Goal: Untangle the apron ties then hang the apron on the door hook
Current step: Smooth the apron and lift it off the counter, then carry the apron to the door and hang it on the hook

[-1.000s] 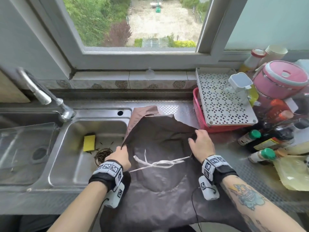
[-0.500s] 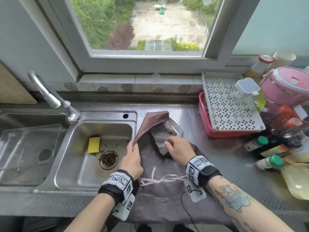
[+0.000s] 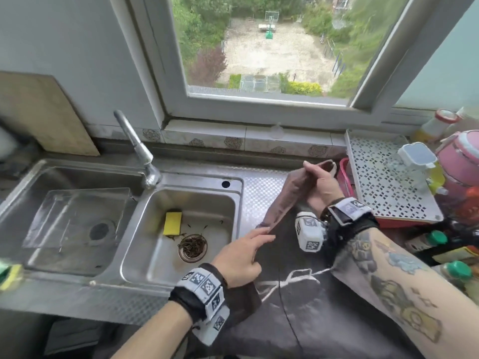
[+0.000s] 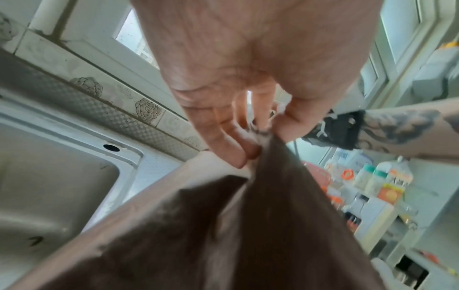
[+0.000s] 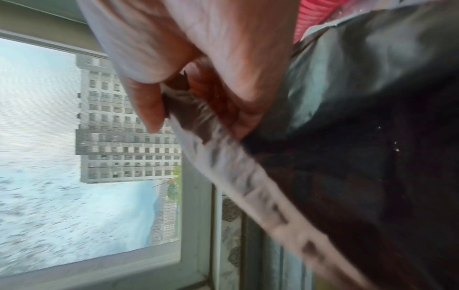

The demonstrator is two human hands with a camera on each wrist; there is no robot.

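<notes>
A dark brown-grey apron (image 3: pixel 305 314) lies over the steel counter in front of me, its lower part hanging off the front edge. White ties (image 3: pixel 290 278) lie tangled on the cloth between my wrists. My right hand (image 3: pixel 320 181) grips the apron's upper edge and lifts it near the red basket; the right wrist view shows fingers curled round the hem (image 5: pixel 196 115). My left hand (image 3: pixel 248 248) pinches the apron's left edge beside the sink, thumb against fingers in the left wrist view (image 4: pixel 261 141). No door hook is in view.
A double steel sink (image 3: pixel 181 229) with a tap (image 3: pixel 140 151), a yellow sponge (image 3: pixel 173 223) and a clear board lies to the left. A red basket with a white perforated tray (image 3: pixel 383 187), a pink pot (image 3: pixel 461 156) and several bottles crowd the right. A window is ahead.
My right hand has carried the apron's top edge up and to the right, towards the basket. My left hand has shifted right along the left edge. The head view has tilted up.
</notes>
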